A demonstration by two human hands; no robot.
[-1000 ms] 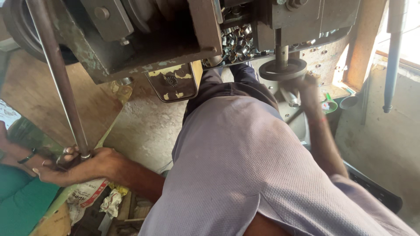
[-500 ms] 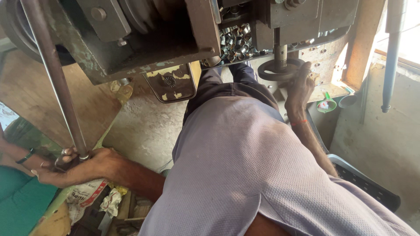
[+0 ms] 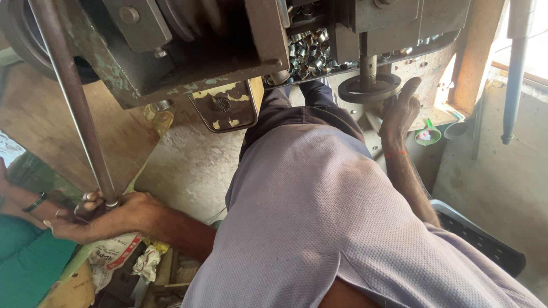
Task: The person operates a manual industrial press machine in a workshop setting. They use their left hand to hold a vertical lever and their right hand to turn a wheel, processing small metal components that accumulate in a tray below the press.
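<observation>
My left hand (image 3: 105, 217) is closed around the lower end of a long steel lever rod (image 3: 71, 102) that slants up to the top left of a heavy press machine (image 3: 188, 51). Against the right rim of a round black disc (image 3: 368, 88) on a vertical shaft rests my right hand (image 3: 399, 111), raised with its fingers stretched out and a red thread at the wrist. Above the disc lies a heap of small shiny metal rings (image 3: 308, 48) in the machine's tray. My lilac shirt and dark trousers fill the middle.
Another person's arm with a bangle (image 3: 28, 202) and green clothing reaches in at the left edge, next to my left hand. Crumpled paper and a printed sack (image 3: 123, 256) lie below. A green scoop (image 3: 427, 134), a black crate (image 3: 479, 239) and a hanging grey pipe (image 3: 514, 68) are at the right.
My right hand has lifted slightly and its fingers have straightened up beside the disc. My left hand keeps its hold on the rod.
</observation>
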